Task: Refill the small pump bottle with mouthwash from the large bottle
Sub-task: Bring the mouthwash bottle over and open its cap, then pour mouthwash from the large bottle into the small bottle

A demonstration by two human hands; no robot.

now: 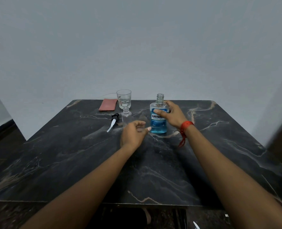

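Large bottle (158, 126): clear plastic, blue liquid, threaded neck uncapped, upright on veined dark marble table (70, 154). Right hand (171, 114) wraps its label, thumb across the front. Small pump bottle (126, 115): clear, open-necked, left of large bottle. Left hand (133, 134) loosely curled, holding nothing, just before it.

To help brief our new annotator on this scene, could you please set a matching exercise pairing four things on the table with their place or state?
Things:
1. pump head
2. large bottle
3. glass
4. red cloth

Places or states:
A. upright, just behind the small bottle
B. gripped by the right hand, cap off
C. flat near the far edge of the table, left of the glass
D. lying on its side, left of the small bottle

Pairs: 1-D, 2-B, 3-A, 4-C.
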